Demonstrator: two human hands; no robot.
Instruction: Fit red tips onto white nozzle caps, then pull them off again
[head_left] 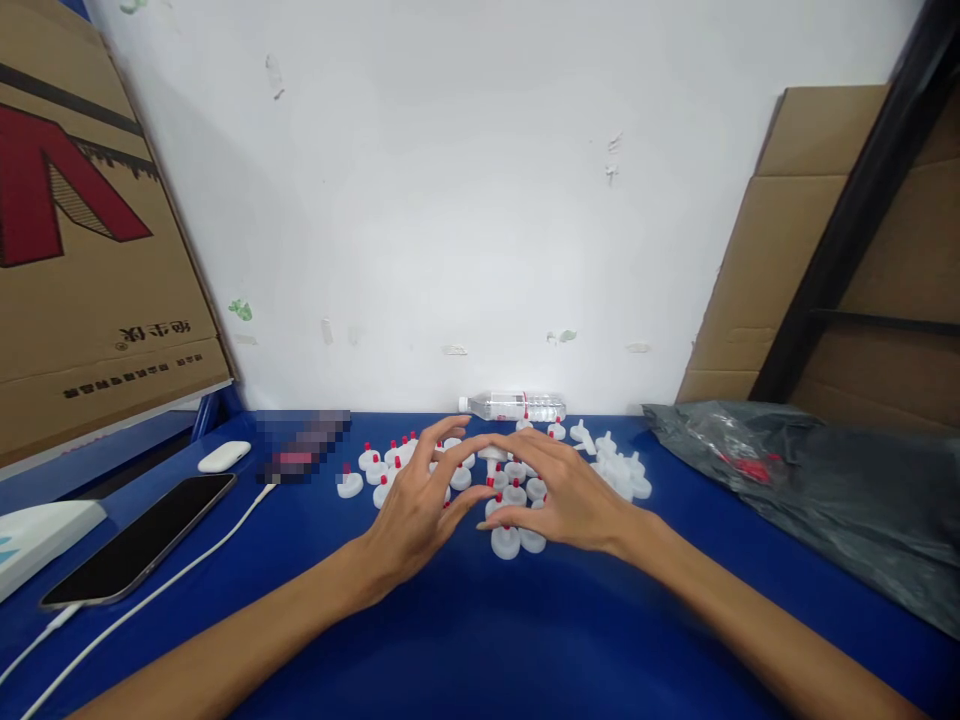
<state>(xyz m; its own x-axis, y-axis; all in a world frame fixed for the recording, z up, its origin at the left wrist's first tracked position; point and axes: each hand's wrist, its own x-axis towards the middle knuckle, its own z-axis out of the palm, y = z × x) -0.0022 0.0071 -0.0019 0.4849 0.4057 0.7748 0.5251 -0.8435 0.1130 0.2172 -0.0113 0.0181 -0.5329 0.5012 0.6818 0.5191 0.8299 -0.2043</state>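
Observation:
A white plastic spout cap with a red tip (492,454) is upside down between the fingertips of both hands, its red end pointing downward. My left hand (420,490) is curved around its left side, thumb by the red tip and index finger near the top. From the right, my right hand (566,488) reaches over with its fingers closed at the cap's upper edge, while its thumb lies lower and apart. The exact contact is partly hidden. Below and around the hands stand several red-tipped spout caps (505,543). To the right lies a heap of spout caps without red tips (619,474).
A clear bottle (525,405) lies against the wall. At left are a black phone (142,540), a white earbud case (225,457) and a white cable (172,575). A grey plastic bag (832,480) with small red pieces (752,468) covers the right side of the blue table (480,650).

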